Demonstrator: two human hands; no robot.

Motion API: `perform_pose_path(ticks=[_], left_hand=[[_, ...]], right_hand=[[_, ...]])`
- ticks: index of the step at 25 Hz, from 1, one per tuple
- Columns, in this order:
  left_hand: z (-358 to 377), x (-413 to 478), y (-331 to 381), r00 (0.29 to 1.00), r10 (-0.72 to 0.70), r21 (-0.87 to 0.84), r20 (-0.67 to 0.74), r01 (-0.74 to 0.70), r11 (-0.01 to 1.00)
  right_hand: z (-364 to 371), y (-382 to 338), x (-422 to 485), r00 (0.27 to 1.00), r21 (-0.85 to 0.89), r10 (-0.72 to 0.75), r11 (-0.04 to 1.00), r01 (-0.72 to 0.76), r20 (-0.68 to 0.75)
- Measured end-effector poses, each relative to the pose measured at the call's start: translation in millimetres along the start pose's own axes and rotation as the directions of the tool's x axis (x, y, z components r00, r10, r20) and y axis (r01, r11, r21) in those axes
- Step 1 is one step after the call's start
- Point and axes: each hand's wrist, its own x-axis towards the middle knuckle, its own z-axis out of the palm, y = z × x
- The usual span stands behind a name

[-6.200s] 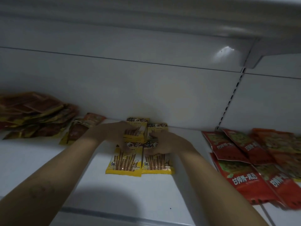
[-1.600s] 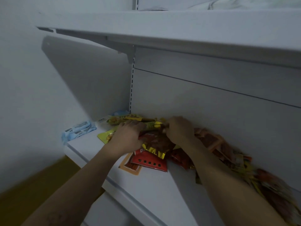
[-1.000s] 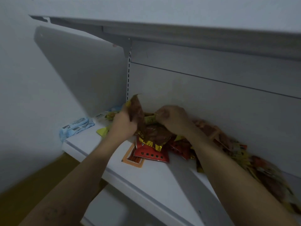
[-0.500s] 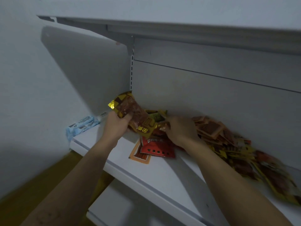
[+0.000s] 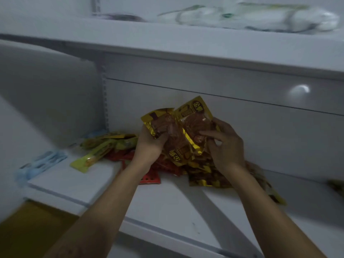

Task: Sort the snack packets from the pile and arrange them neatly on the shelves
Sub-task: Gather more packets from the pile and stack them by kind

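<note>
Single head cam, fwd/down, close on shelf [image 5: 167,205] edge, hands mid-frame.

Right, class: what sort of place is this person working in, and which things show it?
Probably a small shop or stockroom: tiered white metal shelves on a slotted upright, with a pile of snack packets lying loose.

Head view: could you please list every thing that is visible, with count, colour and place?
gold packets: two, gold and brown, held above the pile
pile: count unclear, gold, red, yellow, on the lower shelf
yellow-green packets: a few, pile's left side
blue packets: count unclear, light blue, shelf's left end
lower shelf: one, white
upper shelf: one, white, overhead
wrapped goods: blurred, white, on the upper shelf
left hand: holds one gold packet
right hand: pinches the other
</note>
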Motion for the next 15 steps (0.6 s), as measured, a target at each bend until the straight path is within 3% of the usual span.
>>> perform_pose_path(ticks=[3, 7, 11, 15], left_hand=[[76, -22, 3, 0.993, -0.064, -0.03, 0.103, 0.067, 0.997], [188, -67, 4, 0.945, -0.15, -0.042, 0.29, 0.169, 0.985], [286, -116, 5, 0.889, -0.152, -0.008, 0.433, 0.172, 0.985], [344, -144, -9, 0.857, -0.184, 0.105, 0.48, 0.153, 0.983]], right_hand=[[-59, 30, -35, 0.988, 0.065, 0.106, 0.993, -0.099, -0.112], [-151, 80, -83, 0.951, -0.143, 0.151, 0.971, -0.194, -0.269], [-232, 118, -127, 0.906, -0.249, 0.309, 0.889, -0.383, -0.289], [-276, 147, -164, 0.862, -0.199, 0.463, 0.843, -0.5, -0.207]])
